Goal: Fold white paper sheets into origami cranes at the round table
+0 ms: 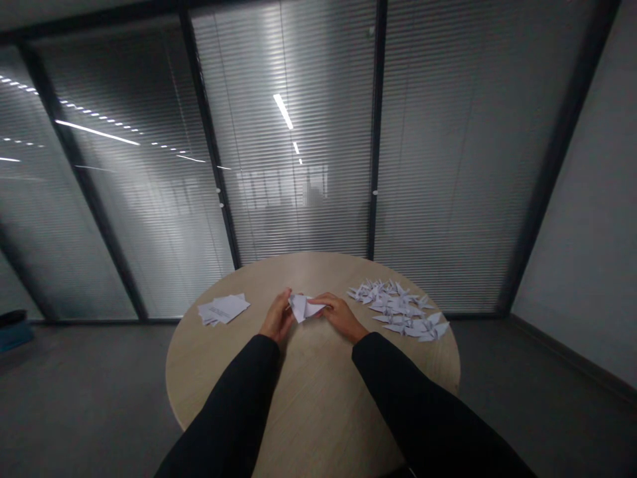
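A partly folded sheet of white paper [301,308] is held between my two hands above the middle of the round table. My left hand [277,317] grips its left side, thumb near the upper edge. My right hand [342,315] pinches the pointed right end, fingers closed on it. Creases and a triangular flap show on the paper's near face. To the right of my right hand lies a pile of folded white paper cranes [401,307]. Left of my left hand rests a loose stack of white paper sheets [225,309], the top one bearing printed text.
The round wooden table [308,411] has its far edge close to a glass partition with blinds [298,219]. A plain wall [587,219] stands on the right. On the floor at far left is a blue bin-like container [14,335], cut off by the frame.
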{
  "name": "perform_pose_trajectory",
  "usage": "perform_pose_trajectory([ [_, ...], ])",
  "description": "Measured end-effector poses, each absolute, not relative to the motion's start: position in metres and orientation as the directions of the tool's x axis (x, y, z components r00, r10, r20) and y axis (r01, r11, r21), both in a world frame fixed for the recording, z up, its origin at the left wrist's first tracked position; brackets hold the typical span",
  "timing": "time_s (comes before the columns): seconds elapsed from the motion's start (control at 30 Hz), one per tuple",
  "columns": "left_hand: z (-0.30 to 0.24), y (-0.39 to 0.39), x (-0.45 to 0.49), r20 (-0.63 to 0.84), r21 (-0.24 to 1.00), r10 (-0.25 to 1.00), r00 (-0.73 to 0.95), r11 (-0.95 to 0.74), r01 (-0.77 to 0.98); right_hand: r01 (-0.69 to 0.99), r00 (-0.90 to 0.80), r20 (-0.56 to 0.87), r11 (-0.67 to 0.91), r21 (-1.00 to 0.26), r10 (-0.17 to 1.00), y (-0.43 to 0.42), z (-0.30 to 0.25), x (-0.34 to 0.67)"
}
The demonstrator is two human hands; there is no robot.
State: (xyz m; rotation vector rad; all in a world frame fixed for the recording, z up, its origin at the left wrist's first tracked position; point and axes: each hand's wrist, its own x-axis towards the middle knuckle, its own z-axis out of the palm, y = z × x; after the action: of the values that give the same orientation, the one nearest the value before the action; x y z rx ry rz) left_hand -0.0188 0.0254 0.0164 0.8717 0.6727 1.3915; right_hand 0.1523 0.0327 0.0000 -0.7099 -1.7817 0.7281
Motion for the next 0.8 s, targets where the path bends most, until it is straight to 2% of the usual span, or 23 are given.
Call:
perform_pose_trajectory([
  [0.2, 0.003, 0.033, -0.019, 0.216, 0.906, 0.976, 0.008, -0.198, -0.375, 0.185, -0.333, 0.632, 0.706, -0.684, 0.7, 0.027, 0.006, 0.153],
  [0.3, 0.002, 0.034, -0.02, 0.268, 0.924, 0.963, 0.004, -0.256, -0.284, 0.15, -0.293, 0.582, 0.637, -0.756, 0.759, 0.023, 0.008, 0.151],
  [0.4, 0.005, 0.032, -0.02, 0.291, 0.937, 0.954, 0.069, -0.269, -0.222, 0.133, -0.243, 0.493, 0.532, -0.836, 0.835, 0.022, 0.007, 0.147],
  [0.53, 0.007, 0.029, -0.018, 0.282, 0.948, 0.948, 0.148, -0.252, -0.197, 0.171, -0.282, 0.492, 0.548, -0.819, 0.823, 0.024, 0.001, 0.145],
  [0.8, 0.009, 0.026, -0.015, 0.306, 0.939, 0.945, 0.115, -0.28, -0.201, 0.186, -0.302, 0.521, 0.585, -0.789, 0.798, 0.03, -0.005, 0.146],
])
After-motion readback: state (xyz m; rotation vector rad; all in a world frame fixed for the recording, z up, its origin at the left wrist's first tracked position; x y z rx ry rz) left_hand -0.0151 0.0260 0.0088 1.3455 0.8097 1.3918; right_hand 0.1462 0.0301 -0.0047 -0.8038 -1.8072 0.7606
